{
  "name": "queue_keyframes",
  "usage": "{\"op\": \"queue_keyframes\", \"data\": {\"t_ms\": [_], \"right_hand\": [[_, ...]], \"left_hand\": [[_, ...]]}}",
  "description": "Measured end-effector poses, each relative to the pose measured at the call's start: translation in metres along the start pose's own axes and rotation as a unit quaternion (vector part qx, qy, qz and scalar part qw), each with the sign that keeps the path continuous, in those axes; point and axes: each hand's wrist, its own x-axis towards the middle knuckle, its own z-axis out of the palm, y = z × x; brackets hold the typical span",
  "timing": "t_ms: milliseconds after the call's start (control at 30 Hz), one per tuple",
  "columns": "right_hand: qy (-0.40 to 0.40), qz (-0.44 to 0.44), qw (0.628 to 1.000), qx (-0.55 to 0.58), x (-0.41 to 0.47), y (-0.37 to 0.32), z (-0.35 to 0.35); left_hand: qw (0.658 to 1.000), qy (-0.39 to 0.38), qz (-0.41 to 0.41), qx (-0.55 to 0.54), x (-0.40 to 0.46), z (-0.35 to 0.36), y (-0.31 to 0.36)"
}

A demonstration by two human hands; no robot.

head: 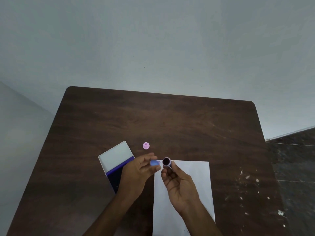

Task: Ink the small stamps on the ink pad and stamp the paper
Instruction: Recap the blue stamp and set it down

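Observation:
My right hand [179,183] holds a small purple round stamp [166,161] above the top left corner of the white paper [192,178], its dark face turned up toward me. My left hand [136,172] pinches a small blue piece [154,162], perhaps a cap or another stamp, just left of the purple one. The open ink pad [117,166] lies left of my left hand, white lid tilted up, dark blue pad partly hidden by my wrist. A pink stamp [146,145] stands alone on the table beyond both hands.
The dark wooden table [170,120] stands against a pale wall. White paint flecks mark its right side [247,178]. A dark tiled floor [296,160] shows past the right edge.

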Motion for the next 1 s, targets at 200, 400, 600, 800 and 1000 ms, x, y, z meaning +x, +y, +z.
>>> {"op": "queue_keyframes", "data": {"t_ms": [200,400,600,800,1000], "right_hand": [[-0.018,0.007,1.0,0.01,-0.002,0.002,0.001],[-0.037,-0.019,0.998,-0.037,-0.002,0.002,0.001],[-0.027,-0.083,0.989,-0.121,-0.004,0.0,0.005],[-0.011,-0.128,0.976,-0.177,-0.004,-0.001,0.009],[-0.014,-0.149,0.968,-0.203,-0.002,-0.005,0.011]], "left_hand": [[0.993,0.06,0.027,-0.095,-0.002,-0.002,0.004],[0.999,0.015,-0.026,0.043,0.0,0.001,0.011],[0.999,-0.02,-0.023,0.038,0.002,-0.009,0.022],[0.969,-0.187,-0.107,0.122,0.017,-0.015,0.027],[0.949,-0.248,-0.136,0.137,0.032,-0.015,0.025]]}}
